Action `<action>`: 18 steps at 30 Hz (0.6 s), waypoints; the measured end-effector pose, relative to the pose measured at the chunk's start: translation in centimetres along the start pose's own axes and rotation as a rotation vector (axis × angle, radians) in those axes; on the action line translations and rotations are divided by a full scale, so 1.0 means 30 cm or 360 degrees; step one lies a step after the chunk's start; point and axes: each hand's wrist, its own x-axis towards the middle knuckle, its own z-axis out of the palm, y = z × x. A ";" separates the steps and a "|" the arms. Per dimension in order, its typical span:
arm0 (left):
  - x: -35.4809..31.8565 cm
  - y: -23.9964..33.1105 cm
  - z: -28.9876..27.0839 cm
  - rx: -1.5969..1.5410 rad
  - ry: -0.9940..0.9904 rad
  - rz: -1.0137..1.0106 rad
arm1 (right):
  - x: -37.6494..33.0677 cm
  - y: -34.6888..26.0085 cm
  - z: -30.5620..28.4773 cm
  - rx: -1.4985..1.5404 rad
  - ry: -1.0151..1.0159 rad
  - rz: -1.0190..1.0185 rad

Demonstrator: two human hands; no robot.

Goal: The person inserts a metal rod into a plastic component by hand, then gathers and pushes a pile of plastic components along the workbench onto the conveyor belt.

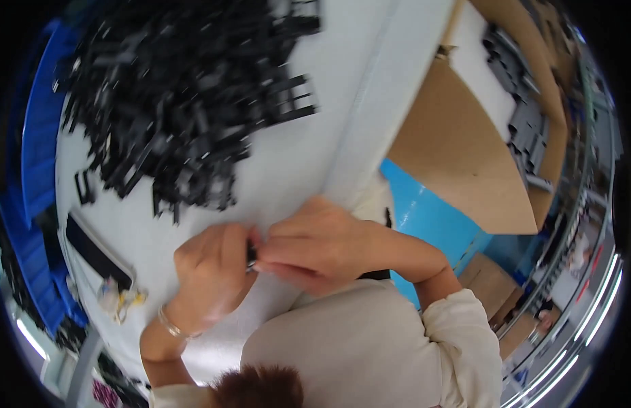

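My left hand point(210, 268) and my right hand point(315, 245) meet close to my body, over the near edge of the white table point(281, 163). Both are closed around a small black part point(251, 254), of which only a sliver shows between the fingers. Its shape is mostly hidden by my hands. Beyond them, a large heap of black plastic parts point(173, 88) lies on the table, many of them frame-like with open slots. One loose black part point(84, 188) sits apart at the heap's lower left.
A dark phone-like slab point(96, 248) lies at the left, with a small clear-and-yellow item point(122, 299) beside it. Blue bins point(43, 136) line the left edge. On the right stands an open cardboard box point(465, 149) holding grey parts point(526, 129), above blue floor point(424, 211).
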 end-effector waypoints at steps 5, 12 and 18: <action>-0.012 -0.019 0.010 0.0049 -0.0083 -0.0036 | -0.006 0.010 0.007 0.0133 0.0033 -0.0050; -0.014 -0.040 0.019 0.0005 0.0048 0.0062 | 0.009 0.012 -0.005 0.0182 -0.0018 -0.0076; -0.035 -0.070 0.010 -0.0613 0.0086 0.0179 | -0.011 0.007 -0.012 0.0589 0.0288 0.0360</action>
